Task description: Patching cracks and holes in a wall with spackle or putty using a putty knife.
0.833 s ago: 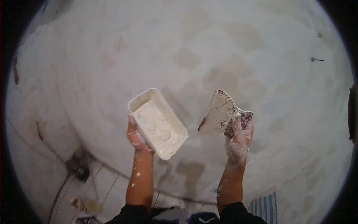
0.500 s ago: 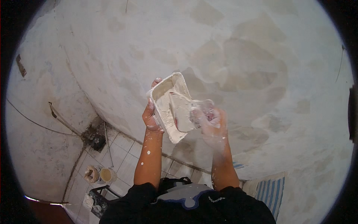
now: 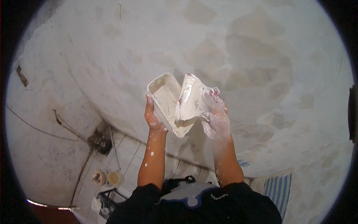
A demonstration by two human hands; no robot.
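Observation:
My left hand (image 3: pixel 151 114) grips a long, off-white mud pan (image 3: pixel 161 83) by its left side, thumb near the rim, the other fingers hidden behind it. The pan is tilted and its inside is smeared with pale putty (image 3: pixel 167 100). My right hand (image 3: pixel 217 119), caked in white and partly blurred, closes around the handle end of a wide putty knife (image 3: pixel 189 100). A thick layer of putty coats its broad blade, which hangs over the pan's right side; whether it touches the rim I cannot tell.
Ahead rises a grey-white wall (image 3: pixel 253 74) with darker patches. Down on the tiled floor (image 3: pixel 130 155) at left stand a light tub (image 3: pixel 115 178), a round putty-smeared container (image 3: pixel 99 177) and a black frame-like object (image 3: pixel 108 203). Blue-striped cloth or sheet (image 3: pixel 278 192) shows at lower right.
The putty knife has come up out of the pan and turned, so its coated blade stands over the right rim. The right hand has turned with it. The left hand keeps its grip.

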